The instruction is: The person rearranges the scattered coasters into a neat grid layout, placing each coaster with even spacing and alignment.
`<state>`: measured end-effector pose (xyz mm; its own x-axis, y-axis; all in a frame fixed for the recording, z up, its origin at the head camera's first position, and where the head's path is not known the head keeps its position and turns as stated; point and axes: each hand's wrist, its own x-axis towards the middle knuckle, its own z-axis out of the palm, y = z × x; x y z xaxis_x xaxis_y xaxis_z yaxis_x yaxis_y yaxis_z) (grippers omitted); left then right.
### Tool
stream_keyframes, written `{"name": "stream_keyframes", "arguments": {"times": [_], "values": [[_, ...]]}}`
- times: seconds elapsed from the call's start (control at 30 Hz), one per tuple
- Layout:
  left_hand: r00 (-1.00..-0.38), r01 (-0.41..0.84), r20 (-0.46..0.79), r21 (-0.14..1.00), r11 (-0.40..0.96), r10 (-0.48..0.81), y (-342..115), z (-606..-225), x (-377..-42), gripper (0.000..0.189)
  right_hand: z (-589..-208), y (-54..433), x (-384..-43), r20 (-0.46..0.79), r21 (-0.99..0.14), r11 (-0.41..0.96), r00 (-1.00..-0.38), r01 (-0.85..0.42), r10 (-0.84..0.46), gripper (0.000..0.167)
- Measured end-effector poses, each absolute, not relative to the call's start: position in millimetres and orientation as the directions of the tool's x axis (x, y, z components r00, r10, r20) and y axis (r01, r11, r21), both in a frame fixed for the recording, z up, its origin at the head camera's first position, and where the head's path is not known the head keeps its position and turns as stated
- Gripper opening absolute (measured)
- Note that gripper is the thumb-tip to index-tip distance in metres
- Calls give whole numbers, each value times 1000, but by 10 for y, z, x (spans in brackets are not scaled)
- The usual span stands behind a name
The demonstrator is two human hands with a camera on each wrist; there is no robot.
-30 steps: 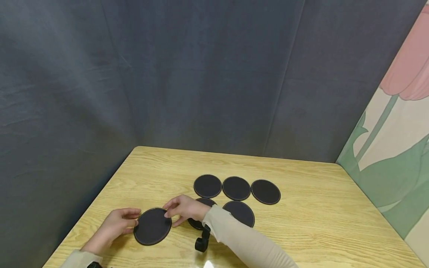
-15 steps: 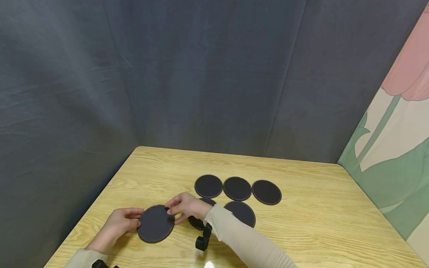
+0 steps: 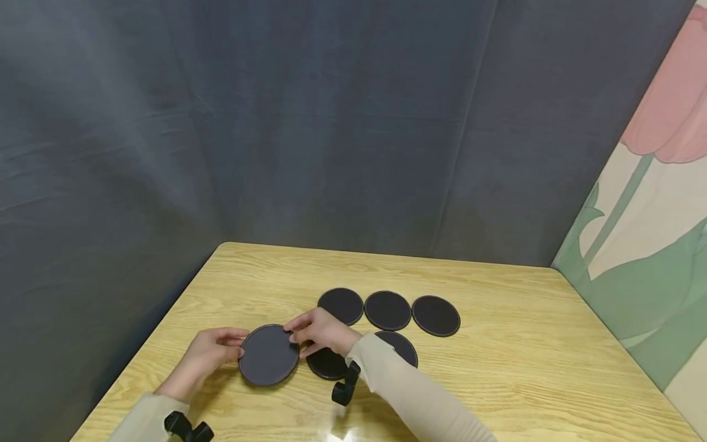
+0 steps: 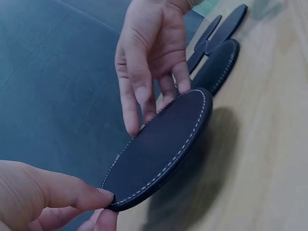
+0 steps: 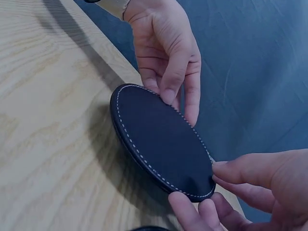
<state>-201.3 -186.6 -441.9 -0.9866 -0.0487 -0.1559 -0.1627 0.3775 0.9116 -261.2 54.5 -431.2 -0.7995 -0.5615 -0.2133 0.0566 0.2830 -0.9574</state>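
Observation:
Between my two hands, a round black coaster (image 3: 269,355) with pale edge stitching is held tilted above the wooden table, its shadow falling below. My left hand (image 3: 212,351) pinches its left edge, thumb on the upper face; the left wrist view shows this grip at the near rim. On the opposite edge, my right hand (image 3: 323,331) holds the coaster, thumb on top and fingers at the rim and underneath, as the right wrist view (image 5: 255,187) shows. Just under the right hand lies another black coaster (image 3: 327,364), partly covered by it.
Three more coasters, left (image 3: 339,302), middle (image 3: 388,310) and right (image 3: 436,315), form a back row on the table (image 3: 525,368). Another coaster (image 3: 402,345) sits in front of them, partly behind the right sleeve. A dark curtain (image 3: 331,123) hangs behind the table.
The coaster has moved up and to the right in the head view, with both hands travelling along. My left hand has come firmly onto its edge.

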Motion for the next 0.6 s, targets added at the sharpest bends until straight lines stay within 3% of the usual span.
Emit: {"name": "stream_keyframes", "arguments": {"times": [0.6], "values": [[-994,-69,-88,958,277,57,-1489,-4223,-2262,38,-4154,1002,-2733,-174,-967,248,-854,55,-491,30]]}}
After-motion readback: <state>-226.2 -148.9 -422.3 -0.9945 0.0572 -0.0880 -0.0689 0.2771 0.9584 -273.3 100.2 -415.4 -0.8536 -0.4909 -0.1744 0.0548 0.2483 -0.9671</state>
